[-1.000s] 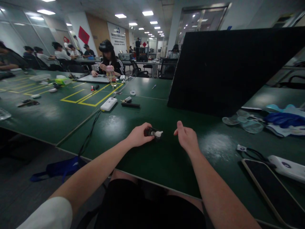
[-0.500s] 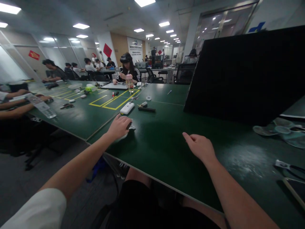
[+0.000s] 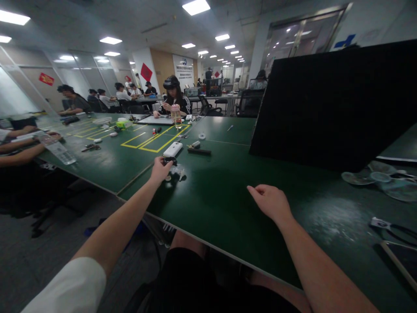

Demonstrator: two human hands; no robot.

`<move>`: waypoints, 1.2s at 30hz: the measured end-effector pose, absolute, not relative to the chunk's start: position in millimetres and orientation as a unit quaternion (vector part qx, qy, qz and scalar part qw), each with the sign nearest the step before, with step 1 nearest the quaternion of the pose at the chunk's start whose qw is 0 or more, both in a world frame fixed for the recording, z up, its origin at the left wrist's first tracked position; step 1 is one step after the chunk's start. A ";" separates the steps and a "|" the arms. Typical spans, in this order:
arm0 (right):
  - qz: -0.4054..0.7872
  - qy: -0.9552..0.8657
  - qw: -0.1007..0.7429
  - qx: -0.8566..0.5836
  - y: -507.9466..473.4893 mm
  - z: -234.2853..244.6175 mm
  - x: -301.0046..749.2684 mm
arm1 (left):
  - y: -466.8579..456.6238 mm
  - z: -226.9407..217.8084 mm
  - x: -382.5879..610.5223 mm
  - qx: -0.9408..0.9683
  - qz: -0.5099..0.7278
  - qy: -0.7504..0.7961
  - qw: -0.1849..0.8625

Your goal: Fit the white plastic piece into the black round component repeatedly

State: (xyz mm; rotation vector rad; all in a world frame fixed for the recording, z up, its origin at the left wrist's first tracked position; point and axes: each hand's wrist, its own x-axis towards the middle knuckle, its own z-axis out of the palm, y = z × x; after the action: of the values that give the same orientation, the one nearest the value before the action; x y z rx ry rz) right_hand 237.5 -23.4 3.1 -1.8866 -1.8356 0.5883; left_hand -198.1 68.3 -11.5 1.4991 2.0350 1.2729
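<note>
Left hand (image 3: 159, 170): fingers pinch small black part (image 3: 170, 161) over green bench (image 3: 211, 200), just beside white device (image 3: 173, 148); small pale pieces (image 3: 181, 173) lie near it. Right hand (image 3: 272, 201): above bench, fingers curled closed, well apart from the part. White device carries a dark mark, too small to read; likewise lettering on the wall sign (image 3: 184, 68).

The glossy dark-green desk (image 3: 215, 195) carries yellow lines (image 3: 148, 150), a white round-cornered block (image 3: 173, 149), a slim black bar (image 3: 200, 152) just right of it, a small white ring (image 3: 202, 137), translucent plastic bits (image 3: 179, 171) nearer the front edge, and a large black panel (image 3: 325, 108).
</note>
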 end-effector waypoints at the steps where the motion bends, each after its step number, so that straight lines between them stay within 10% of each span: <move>1: 0.213 -0.661 0.222 -0.684 -22.8 2.3 238.4 | 71.0 -16.1 -189.8 0.529 0.447 0.702 0.168; 25: 0.188 -0.460 0.475 -0.727 -23.4 11.4 261.9 | -18.7 1.5 113.9 0.822 0.251 0.414 0.300; 36: 0.141 -0.766 0.136 -0.612 -36.9 16.2 236.4 | 47.7 -4.0 -29.3 0.703 0.451 0.466 0.292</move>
State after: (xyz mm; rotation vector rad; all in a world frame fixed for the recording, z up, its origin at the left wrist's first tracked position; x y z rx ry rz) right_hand 236.4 -36.9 16.2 -1.7714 -2.2189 0.4079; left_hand -29.3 47.7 -4.0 1.8738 1.2433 1.2008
